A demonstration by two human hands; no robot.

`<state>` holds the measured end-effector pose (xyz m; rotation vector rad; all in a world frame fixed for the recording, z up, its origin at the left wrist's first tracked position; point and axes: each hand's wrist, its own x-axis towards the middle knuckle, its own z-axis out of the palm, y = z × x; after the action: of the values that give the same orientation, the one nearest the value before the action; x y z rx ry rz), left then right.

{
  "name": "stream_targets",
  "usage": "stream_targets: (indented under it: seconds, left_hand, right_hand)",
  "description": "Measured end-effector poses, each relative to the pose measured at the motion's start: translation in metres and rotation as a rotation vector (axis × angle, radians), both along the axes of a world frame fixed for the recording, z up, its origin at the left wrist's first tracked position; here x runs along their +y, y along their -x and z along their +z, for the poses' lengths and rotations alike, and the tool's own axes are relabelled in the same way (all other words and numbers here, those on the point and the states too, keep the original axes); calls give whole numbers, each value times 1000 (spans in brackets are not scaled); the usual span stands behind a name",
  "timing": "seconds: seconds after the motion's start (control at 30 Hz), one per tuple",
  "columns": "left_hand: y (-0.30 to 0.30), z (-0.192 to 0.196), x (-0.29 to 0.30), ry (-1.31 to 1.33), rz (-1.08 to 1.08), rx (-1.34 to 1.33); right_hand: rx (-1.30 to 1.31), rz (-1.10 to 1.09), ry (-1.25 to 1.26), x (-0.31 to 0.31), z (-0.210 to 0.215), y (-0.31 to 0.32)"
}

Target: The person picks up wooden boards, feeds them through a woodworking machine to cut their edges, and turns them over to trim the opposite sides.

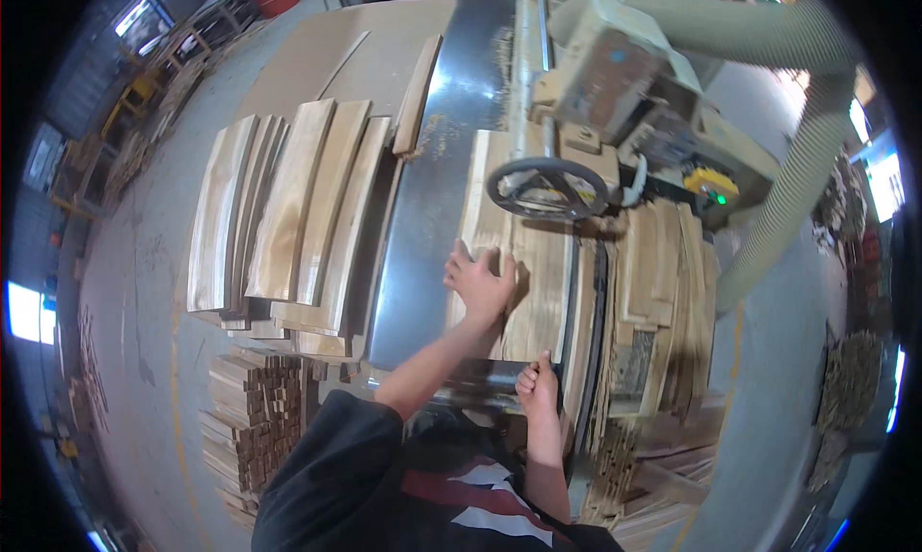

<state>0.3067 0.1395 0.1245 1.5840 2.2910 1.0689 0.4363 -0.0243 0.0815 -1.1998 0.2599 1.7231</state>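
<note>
The left hand (483,281), fingers spread wide, rests on the pale board (540,307) beneath it; the right hand (540,384) curls by its near end, grip unclear.

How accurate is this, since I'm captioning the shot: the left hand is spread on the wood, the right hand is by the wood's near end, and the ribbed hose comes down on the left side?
The hose's side is wrong: the head view shows the ribbed hose coming down on the right. The left hand is spread on the wood, with the right hand by its near end.
</note>
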Motion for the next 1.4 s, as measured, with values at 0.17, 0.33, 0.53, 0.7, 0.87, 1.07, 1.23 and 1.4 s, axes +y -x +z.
stream_targets:
  seconds: [0.17, 0.33, 0.53, 0.7, 0.87, 1.07, 1.23, 1.4]
  left_hand:
    - [10, -7, 40, -23, -14, -59]
    - [97, -20, 111, -92, -88, -128]
    - [187, -41, 193, 110, 1, -13]
    - [183, -60, 233, 40, -38, 113]
    - [200, -72, 306, -38, -140, 22]
    - [189, -45, 383, 156, -115, 75]
    - [215, -39, 420, 289, -61, 134]
    - [236, -25, 432, 338, -73, 55]
  right_hand:
    - [-145, 6, 41, 38, 12, -1]
    - [-283, 68, 46, 74, 16, 3]
    - [-348, 19, 31, 116, 15, 4]
    - [-668, -114, 65, 144, 18, 32]
    - [-1929, 132, -635, 132, -16, 76]
    - [-1820, 257, -487, 131, -20, 65]
    - [-1805, 308, -381, 137, -9, 72]
    - [-1845, 297, -417, 141, -7, 80]
